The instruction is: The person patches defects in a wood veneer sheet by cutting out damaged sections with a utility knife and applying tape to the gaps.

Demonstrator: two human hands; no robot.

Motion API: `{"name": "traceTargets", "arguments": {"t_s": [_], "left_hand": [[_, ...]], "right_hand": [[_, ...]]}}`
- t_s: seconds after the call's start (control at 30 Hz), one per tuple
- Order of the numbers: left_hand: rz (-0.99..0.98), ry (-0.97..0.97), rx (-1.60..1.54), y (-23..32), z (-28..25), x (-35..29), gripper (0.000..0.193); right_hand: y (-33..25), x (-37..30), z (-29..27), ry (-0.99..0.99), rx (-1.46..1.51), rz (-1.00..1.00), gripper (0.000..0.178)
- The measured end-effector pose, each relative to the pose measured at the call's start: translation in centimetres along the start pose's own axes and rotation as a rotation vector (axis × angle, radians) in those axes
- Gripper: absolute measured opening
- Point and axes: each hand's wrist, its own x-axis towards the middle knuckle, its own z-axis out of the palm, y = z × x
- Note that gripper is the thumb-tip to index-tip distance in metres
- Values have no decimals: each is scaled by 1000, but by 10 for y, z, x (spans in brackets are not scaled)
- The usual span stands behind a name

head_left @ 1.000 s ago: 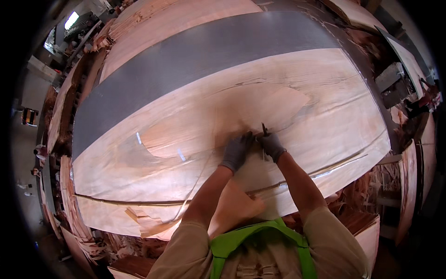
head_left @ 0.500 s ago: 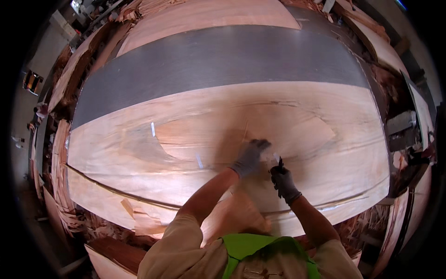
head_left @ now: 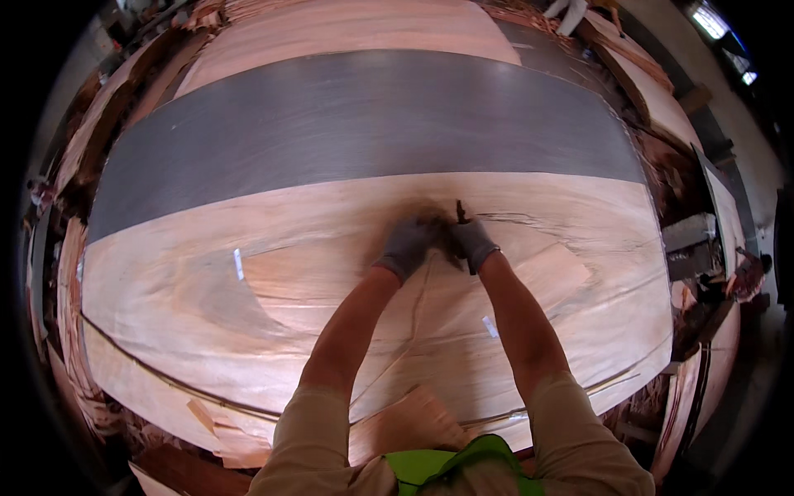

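A large sheet of pale wood veneer [head_left: 190, 331] lies in front of me over a dark grey panel [head_left: 364, 107]. An oval patch [head_left: 306, 285] is set in its middle. Both my hands wear grey gloves and meet over the patch's far edge. My right hand [head_left: 475, 240] is closed round a slim dark tool [head_left: 460, 212] whose end sticks up; its kind does not show. Close beside it is my left hand [head_left: 409, 240], its fingers smeared by motion and shadow. White tape strips lie on the veneer, one at the patch's left end [head_left: 238, 264] and one near my right forearm [head_left: 490, 326].
A loose brown veneer piece [head_left: 413, 426] lies at the near edge, with torn scraps [head_left: 231, 434] to its left. A long dark split [head_left: 178, 379] runs along the near side. Stacked veneer [head_left: 347, 33] stands beyond the panel. Another person [head_left: 748, 277] is at the far right.
Both hands have moved away from me and come together over the patch's far side. A tape strip now lies where my right hand was working. The view has shifted slightly.
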Motion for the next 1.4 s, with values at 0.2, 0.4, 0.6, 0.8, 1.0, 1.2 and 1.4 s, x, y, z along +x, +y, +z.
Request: {"name": "traceTargets", "arguments": {"t_s": [0.2, 0.4, 0.6, 0.8, 1.0, 1.2, 1.4], "left_hand": [[-18, 55, -3, 13, 6, 7, 19], [-116, 30, -54, -16, 45, 9, 30], [21, 142, 43, 51, 42, 67, 46], [93, 105, -101, 58, 75, 77, 44], [69, 26, 45, 71, 69, 81, 45], [124, 166, -153, 64, 69, 76, 41], [-435, -376, -1256, 176, -32, 44, 24]], "right_hand": [[-6, -49, 19, -23, 325, 320, 25], [16, -50, -2, 6, 252, 37, 16], [40, 26, -109, 124, 10, 34, 19], [32, 32, -91, 272, -446, 18, 34], [40, -29, -125, 382, -616, -122, 38], [42, -132, -162, 213, 542, 30, 21], [22, -182, -167, 34, 905, -206, 16]]}}
